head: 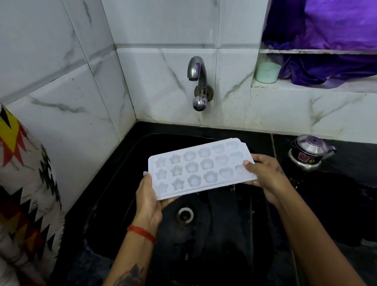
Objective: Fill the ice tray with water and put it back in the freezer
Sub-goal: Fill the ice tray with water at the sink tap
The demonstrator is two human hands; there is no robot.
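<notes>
While both forearms come up from the bottom edge of the view, the left hand (148, 198) and the right hand (264, 177) hold a white ice tray (199, 168) between them, above the black sink (116, 172). The long axis of the tray runs from left to right, with the right end a little farther from the person and a little higher. Its open face points up, and the moulds are in three rows: stars at the left, flowers in the middle, hearts at the right. The left hand grips the left short end, thumb on the top edge and fingers curled below. The right hand grips the near right corner in the same way, thumb on top. The left wrist has a red thread band (142, 233), and the left forearm shows a dark tattoo. Below the tray is the drain (185, 214). Farther back, a metal tap (197, 82) comes out of the marble-tiled wall, behind the tray and above it. On the counter at the right stands a small metal kettle (309, 152), and on the ledge beyond it a pale green cup (267, 72) beside purple cloth (337, 24).
</notes>
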